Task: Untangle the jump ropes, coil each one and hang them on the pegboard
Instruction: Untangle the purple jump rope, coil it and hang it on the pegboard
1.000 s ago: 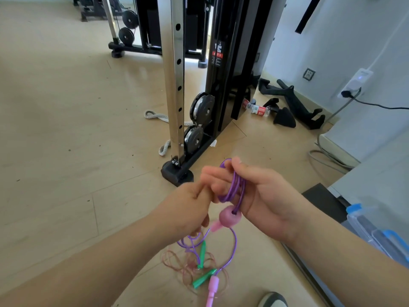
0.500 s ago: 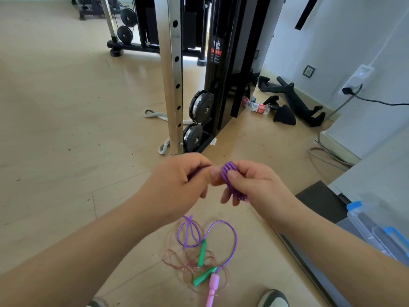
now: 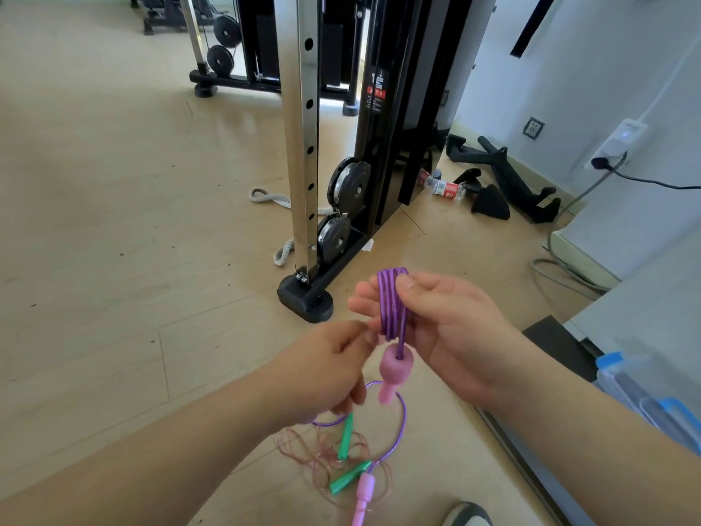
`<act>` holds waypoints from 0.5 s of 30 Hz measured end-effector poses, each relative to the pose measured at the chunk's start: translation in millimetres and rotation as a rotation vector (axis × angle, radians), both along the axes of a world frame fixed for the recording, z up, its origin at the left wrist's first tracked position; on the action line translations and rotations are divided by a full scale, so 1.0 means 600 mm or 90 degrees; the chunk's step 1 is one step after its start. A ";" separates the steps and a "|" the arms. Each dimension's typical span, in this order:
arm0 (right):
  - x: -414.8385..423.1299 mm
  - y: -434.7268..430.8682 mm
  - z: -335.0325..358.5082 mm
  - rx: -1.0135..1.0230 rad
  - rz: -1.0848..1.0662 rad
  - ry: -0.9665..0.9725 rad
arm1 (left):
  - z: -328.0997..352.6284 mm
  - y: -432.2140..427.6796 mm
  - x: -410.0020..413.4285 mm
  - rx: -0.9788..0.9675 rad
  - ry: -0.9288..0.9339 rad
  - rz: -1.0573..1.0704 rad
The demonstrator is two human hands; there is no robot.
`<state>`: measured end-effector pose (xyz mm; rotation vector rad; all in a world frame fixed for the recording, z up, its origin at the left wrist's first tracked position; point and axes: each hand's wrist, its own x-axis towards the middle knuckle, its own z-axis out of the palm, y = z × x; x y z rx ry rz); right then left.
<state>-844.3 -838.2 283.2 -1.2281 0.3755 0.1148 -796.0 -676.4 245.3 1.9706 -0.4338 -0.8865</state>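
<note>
Head view: right hand [image 3: 444, 324] grips purple plastic jump-rope coil [image 3: 392, 301], pink foam handle [image 3: 394, 368] dangling below; blurred left hand [image 3: 330, 370] beside it, grasp unclear.

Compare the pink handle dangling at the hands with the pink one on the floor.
Dangling pink handle hangs in the air from the purple coil gripped by the right hand; floor pink handle lies flat beside a green handle. The dangling one shows its wide end up; the floor one lies lengthwise. Both are pink.
</note>
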 end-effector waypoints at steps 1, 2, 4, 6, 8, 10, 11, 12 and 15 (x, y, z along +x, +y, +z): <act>0.001 -0.003 -0.006 -0.101 -0.005 0.007 | 0.002 -0.003 -0.009 0.013 0.016 -0.037; 0.002 -0.005 -0.010 -0.210 -0.008 0.021 | 0.005 -0.004 -0.019 0.027 0.030 -0.074; 0.004 -0.012 -0.019 -0.409 -0.016 0.032 | 0.019 -0.006 -0.034 0.046 0.062 -0.139; 0.005 -0.023 -0.031 -0.569 -0.014 0.017 | 0.036 -0.007 -0.041 0.030 0.083 -0.180; 0.003 -0.034 -0.041 -0.638 -0.001 0.018 | 0.054 -0.005 -0.035 -0.009 0.034 -0.173; 0.000 -0.036 -0.045 -0.574 0.022 0.016 | 0.063 0.001 -0.016 -0.056 -0.106 -0.084; -0.002 -0.032 -0.040 -0.492 0.029 0.018 | 0.063 0.005 -0.001 -0.075 -0.185 -0.030; -0.004 -0.025 -0.032 -0.405 0.038 0.023 | 0.060 0.011 0.015 -0.087 -0.250 0.015; -0.008 -0.011 -0.013 -0.272 0.096 -0.009 | 0.045 0.022 0.049 -0.099 -0.320 0.085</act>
